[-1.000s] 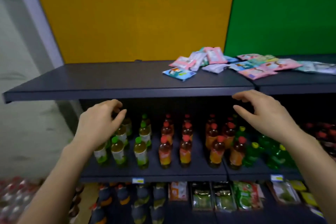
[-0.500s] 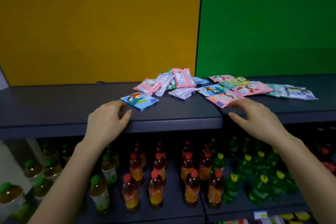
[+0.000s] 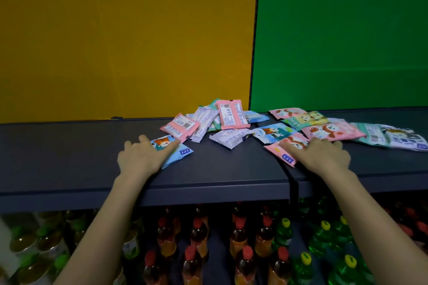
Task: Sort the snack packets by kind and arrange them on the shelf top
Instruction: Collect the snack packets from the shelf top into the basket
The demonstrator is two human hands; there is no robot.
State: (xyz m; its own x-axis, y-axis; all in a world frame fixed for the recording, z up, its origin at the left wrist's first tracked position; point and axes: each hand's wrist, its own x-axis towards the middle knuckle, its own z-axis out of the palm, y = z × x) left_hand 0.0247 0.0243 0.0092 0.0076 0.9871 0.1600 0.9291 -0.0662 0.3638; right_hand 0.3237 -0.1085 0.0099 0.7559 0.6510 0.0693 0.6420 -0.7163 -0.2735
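Note:
A loose heap of snack packets lies on the dark shelf top (image 3: 69,146). My left hand (image 3: 143,157) rests flat, fingers spread, on a blue packet with a fox picture (image 3: 178,154) at the heap's near left. My right hand (image 3: 322,155) lies with fingers on a pink packet (image 3: 281,152) at the near right. Behind them lie two pink packets showing barcodes (image 3: 180,126) (image 3: 232,114), a white packet (image 3: 229,137), another blue one (image 3: 272,133), a yellow-green one (image 3: 303,120), a long pink one (image 3: 333,132) and a teal-white one (image 3: 391,136). Neither hand has lifted anything.
A seam (image 3: 290,180) splits the shelf top near my right wrist. The yellow wall (image 3: 127,41) and green wall (image 3: 342,34) stand right behind the shelf. On the shelf below stand several bottles, red-capped (image 3: 245,254), yellow-capped green (image 3: 324,233) and green-capped (image 3: 25,245).
Both hands have moved up from the shelf's front edge onto its top; the left now lies on the blue fox packet, the right on the near pink packet. The view rose.

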